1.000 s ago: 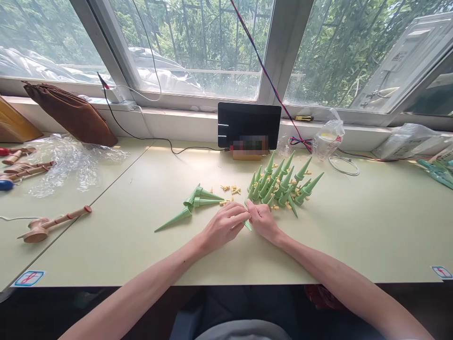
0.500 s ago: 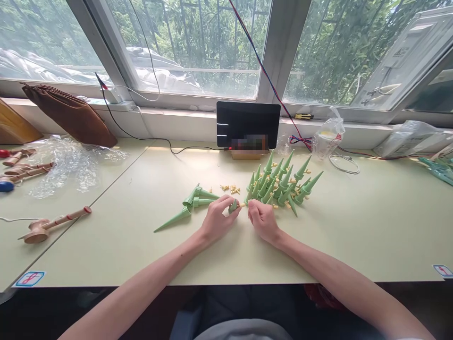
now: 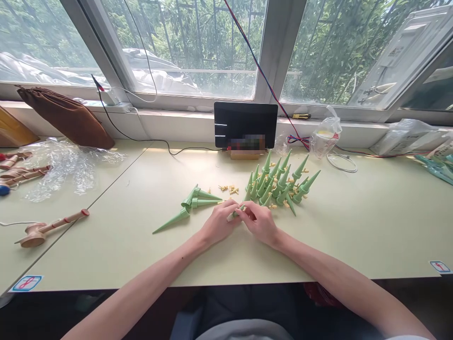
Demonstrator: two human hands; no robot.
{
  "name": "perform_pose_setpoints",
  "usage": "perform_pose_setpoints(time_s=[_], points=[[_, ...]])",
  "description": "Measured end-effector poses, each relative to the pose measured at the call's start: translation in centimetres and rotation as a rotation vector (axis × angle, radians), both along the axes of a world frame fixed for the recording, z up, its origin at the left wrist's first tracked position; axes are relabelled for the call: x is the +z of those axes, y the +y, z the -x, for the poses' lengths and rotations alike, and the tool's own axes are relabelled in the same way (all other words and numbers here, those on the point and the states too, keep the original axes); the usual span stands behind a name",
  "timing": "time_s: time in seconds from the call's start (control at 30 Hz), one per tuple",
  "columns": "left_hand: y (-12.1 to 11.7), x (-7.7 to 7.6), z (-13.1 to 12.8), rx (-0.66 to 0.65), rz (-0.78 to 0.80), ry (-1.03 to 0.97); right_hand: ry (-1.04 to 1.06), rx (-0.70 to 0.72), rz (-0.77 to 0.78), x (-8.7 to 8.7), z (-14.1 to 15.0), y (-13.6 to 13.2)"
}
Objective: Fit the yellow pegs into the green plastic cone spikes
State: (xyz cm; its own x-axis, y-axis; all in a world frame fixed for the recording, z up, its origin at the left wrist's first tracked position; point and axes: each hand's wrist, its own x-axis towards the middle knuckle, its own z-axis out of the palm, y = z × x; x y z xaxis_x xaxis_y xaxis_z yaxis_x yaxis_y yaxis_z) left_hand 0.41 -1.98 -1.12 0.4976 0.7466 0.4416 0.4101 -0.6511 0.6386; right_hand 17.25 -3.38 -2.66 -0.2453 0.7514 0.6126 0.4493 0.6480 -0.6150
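My left hand (image 3: 222,221) is closed around a green plastic watering spike (image 3: 232,216), mostly hidden by the fingers. Pressed up against it, my right hand (image 3: 261,221) pinches the same spike from the other side. Left of my hands lie several loose green spikes (image 3: 173,221) with hollow wide ends. Small yellow valves (image 3: 233,190) sit in a little group just beyond my fingers. Behind my right hand, many green spikes with yellow valves attached (image 3: 283,182) stand or lean in a dense cluster.
A dark tablet (image 3: 246,123) leans on a small stand at the back. Wooden kendama toys (image 3: 33,236), bubble wrap (image 3: 63,165) and a brown drawstring pouch (image 3: 67,115) are on the left. A bagged cup (image 3: 325,137) and a coiled white cable (image 3: 341,163) are at the back right.
My right hand has moved left, from beside the cluster onto the spike in my left hand. The hands now touch. The whole view has shifted slightly.
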Motion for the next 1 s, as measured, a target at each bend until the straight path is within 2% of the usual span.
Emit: perform_pose_setpoints(time_s=[0.27, 0.4, 0.5, 0.6, 0.77, 1.0], points=[[-0.2, 0.3, 0.2, 0.008, -0.002, 0.013, -0.034, -0.151, -0.041, 0.3, -0.1, -0.1], [0.4, 0.2, 0.9, 0.134, -0.076, 0.021, 0.007, -0.229, -0.036, 0.3, -0.1, 0.1], [1.1, 0.7, 1.9, 0.225, -0.211, 0.050, 0.035, -0.274, -0.025, 0.3, -0.2, 0.2], [1.7, 1.3, 2.9, 0.307, -0.297, 0.225, 0.055, -0.310, -0.008, 0.1, -0.2, 0.3], [2.2, 1.5, 4.0, 0.367, -0.251, 0.448, 0.100, -0.301, 0.059, -0.1, -0.3, 0.5], [2.3, 1.1, 4.3, 0.385, -0.212, 0.567, 0.141, -0.300, 0.109, 0.4, -0.3, 0.4]])
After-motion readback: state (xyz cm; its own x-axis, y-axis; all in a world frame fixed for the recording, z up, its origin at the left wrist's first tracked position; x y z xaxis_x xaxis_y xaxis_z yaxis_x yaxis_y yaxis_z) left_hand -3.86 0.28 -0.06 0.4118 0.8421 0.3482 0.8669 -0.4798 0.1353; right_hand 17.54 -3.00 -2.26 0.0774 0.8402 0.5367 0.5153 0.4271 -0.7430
